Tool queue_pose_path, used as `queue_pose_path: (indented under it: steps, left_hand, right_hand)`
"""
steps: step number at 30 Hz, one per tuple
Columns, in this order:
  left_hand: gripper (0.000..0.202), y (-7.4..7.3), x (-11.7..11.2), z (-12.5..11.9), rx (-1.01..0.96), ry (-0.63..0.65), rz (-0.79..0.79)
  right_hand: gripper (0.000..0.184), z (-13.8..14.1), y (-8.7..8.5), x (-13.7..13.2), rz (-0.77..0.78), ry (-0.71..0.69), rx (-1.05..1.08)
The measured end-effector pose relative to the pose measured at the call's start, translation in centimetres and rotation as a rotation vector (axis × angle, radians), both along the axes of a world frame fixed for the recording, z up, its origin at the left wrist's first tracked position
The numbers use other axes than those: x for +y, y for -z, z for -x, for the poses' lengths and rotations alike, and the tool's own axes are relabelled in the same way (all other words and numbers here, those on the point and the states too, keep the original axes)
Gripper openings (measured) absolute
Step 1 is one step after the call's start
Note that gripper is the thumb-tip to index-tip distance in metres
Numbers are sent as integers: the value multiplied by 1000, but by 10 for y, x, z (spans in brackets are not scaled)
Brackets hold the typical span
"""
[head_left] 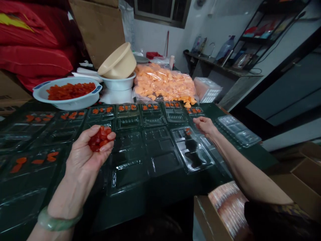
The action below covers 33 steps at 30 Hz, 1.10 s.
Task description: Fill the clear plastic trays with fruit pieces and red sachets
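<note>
My left hand [86,152] is cupped palm-up over the dark table and holds a handful of red candied pieces [100,138]. My right hand [205,126] reaches forward with fingers pinched, its fingertips at the top of a clear plastic compartment tray [194,149] where one red piece [188,131] lies in a cell. Rows of clear trays [140,120] cover the table; those at the far row each hold a few red pieces.
A white basin of red pieces [68,92] stands at the back left. Beside it a beige bowl [117,62] leans in a white bowl. A bag of orange pieces [163,83] lies behind the trays. A cardboard box [225,211] sits at the front right.
</note>
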<state>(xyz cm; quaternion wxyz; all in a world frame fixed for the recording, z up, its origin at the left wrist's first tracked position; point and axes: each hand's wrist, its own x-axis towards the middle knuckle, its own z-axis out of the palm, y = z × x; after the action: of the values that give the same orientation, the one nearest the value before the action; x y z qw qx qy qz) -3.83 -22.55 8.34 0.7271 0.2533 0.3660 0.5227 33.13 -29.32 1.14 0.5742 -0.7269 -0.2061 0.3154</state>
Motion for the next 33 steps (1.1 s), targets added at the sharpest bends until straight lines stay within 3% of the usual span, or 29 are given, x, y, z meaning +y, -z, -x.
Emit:
queue_pose_path:
  steps: [4,6,12,18,21,27,30,33]
  left_hand:
    - [9,-3,-2,2,9,11,66]
    - [10,-4,-3,2,12,13,84]
    - [11,-3,-6,3,53,-14,124]
    - [8,2,-6,11,54,-31,114]
    - [8,2,-5,15,40,-25,124]
    - [9,3,-6,15,3,5,129]
    - [11,2,-6,15,-8,31,144]
    - [10,3,-6,18,-11,16,129]
  right_hand:
    - [11,1,-7,-5,52,-179,283]
    - [5,7,-6,-5,75,-255,299]
    - [10,24,6,9,339,-436,-601]
    - [13,18,9,14,426,-474,-725]
    - [13,16,7,12,361,-432,-632]
    - [8,39,-3,20,32,-179,45]
    - [13,58,3,28,-131,-108,130]
    - [14,68,13,32,-182,-82,129]
